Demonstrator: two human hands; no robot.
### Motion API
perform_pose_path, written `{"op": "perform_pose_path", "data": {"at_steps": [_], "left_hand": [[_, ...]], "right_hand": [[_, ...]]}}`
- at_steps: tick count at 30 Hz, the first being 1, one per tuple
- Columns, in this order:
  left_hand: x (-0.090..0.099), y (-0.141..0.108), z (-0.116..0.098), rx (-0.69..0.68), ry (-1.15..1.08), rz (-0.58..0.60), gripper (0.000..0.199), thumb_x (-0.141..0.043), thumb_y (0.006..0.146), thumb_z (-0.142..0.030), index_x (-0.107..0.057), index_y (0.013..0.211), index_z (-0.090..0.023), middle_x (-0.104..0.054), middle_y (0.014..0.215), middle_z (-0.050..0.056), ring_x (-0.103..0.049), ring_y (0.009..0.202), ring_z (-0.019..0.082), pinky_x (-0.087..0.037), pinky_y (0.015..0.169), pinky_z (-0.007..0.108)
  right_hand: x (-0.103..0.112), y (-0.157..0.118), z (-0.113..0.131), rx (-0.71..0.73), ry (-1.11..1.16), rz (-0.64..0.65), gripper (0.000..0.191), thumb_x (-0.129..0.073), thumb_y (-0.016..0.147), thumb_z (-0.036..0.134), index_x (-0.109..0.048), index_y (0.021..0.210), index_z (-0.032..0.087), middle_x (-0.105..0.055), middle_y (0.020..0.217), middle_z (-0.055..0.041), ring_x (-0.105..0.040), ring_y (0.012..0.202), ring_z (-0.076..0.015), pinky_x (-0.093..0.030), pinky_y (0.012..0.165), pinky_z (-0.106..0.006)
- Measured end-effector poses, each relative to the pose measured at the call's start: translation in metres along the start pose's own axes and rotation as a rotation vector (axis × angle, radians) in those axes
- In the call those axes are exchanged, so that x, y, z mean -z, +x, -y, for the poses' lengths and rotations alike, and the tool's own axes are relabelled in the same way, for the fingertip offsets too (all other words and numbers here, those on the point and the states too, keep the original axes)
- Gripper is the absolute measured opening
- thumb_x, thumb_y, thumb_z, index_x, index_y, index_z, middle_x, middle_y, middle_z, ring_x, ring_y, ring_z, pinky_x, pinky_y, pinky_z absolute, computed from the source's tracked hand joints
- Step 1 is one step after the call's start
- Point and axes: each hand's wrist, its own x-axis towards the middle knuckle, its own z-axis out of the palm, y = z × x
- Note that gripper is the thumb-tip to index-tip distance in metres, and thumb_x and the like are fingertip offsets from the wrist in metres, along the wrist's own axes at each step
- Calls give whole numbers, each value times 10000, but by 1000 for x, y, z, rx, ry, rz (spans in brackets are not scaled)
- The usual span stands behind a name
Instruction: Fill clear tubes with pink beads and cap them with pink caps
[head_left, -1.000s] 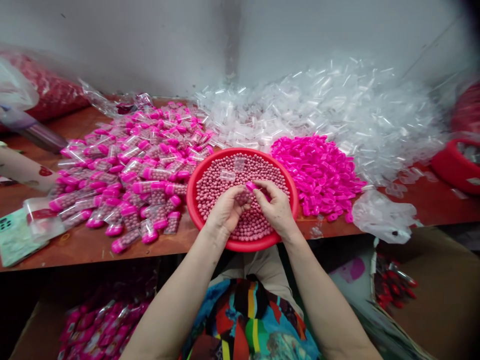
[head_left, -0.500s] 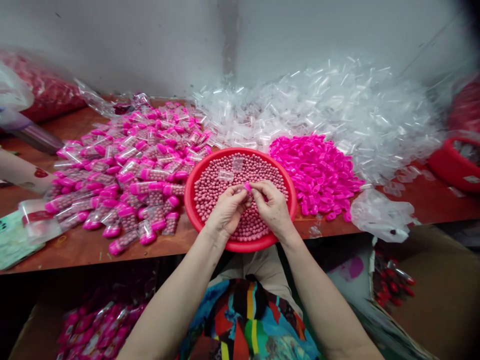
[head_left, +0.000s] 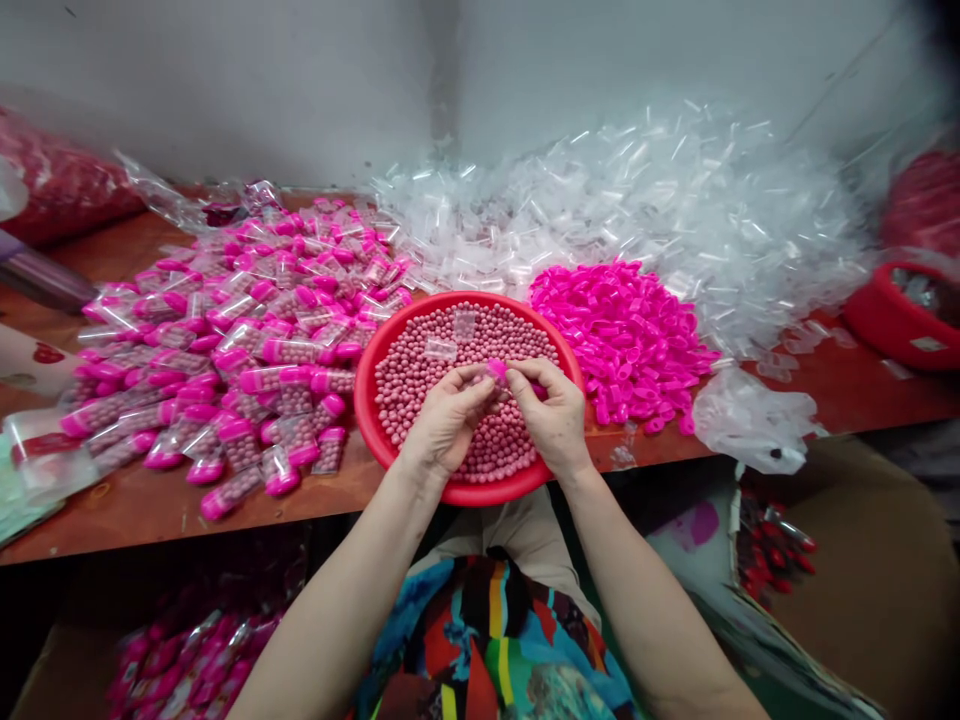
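Over the red basin (head_left: 365, 425) full of small pink beads (head_left: 499, 455), my two hands meet at the fingertips. My left hand (head_left: 444, 415) is closed around a small clear plastic tube, mostly covered by its fingers. A bright pink cap (head_left: 496, 369) shows at the end of it, pinched by my right hand (head_left: 553, 412). Two clear tubes (head_left: 441, 348) lie on the beads behind my hands. To the right of the basin is a heap of loose pink caps (head_left: 622, 340).
Capped bead-filled bottles (head_left: 262, 350) are piled left of the basin. Clear empty tubes (head_left: 637, 200) form a large heap along the wall. A crumpled plastic bag (head_left: 754, 415) sits at the table's front edge. Another red basin (head_left: 900, 325) stands far right; an open carton (head_left: 847, 540) is below.
The view has shifted slightly, so the table's contents appear a little further left. My hands stay together over the basin, and more of the pink cap shows between the fingertips.
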Motion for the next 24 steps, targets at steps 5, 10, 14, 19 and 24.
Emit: {"op": "perform_pose_path", "data": {"at_steps": [5, 10, 14, 19, 24], "left_hand": [[0, 0, 2, 59, 29, 12, 299, -899, 677, -125, -710, 908, -118, -739, 804, 42, -694, 713, 135, -548, 726, 250], [1, 2, 1, 52, -2, -19, 313, -890, 686, -107, -689, 923, -141, -734, 830, 28, -700, 746, 136, -548, 724, 250], [0, 0, -2, 47, -3, -24, 318, -883, 693, -109, -684, 938, -143, -733, 847, 23, -694, 739, 131, -535, 686, 242], [0, 0, -1, 17, -9, -24, 344, -899, 661, -111, -677, 923, -138, -722, 841, 21, -671, 743, 123, -514, 677, 235], [2, -3, 3, -109, 65, -78, 334, -921, 658, -184, -673, 878, -147, -700, 802, 15, -643, 704, 116, -482, 647, 228]], "right_hand": [[0, 0, 3, 6, -45, 11, 108, -653, 943, 272, -745, 915, 222, -758, 933, -48, -712, 899, -196, -602, 833, -343], [0, 0, 5, 61, -88, 26, 121, -620, 964, 250, -731, 919, 232, -755, 931, -49, -712, 903, -201, -604, 850, -360], [-1, 0, 4, 117, -114, 34, 127, -607, 974, 219, -731, 954, 239, -757, 955, -57, -714, 935, -210, -605, 877, -374], [-2, 0, 2, 118, -126, 88, 166, -588, 988, 216, -749, 1021, 236, -749, 1007, -69, -712, 967, -206, -604, 900, -373], [-2, 1, -1, 127, -73, 189, 167, -602, 989, 227, -768, 982, 243, -749, 979, -57, -709, 954, -202, -601, 883, -368]]}}
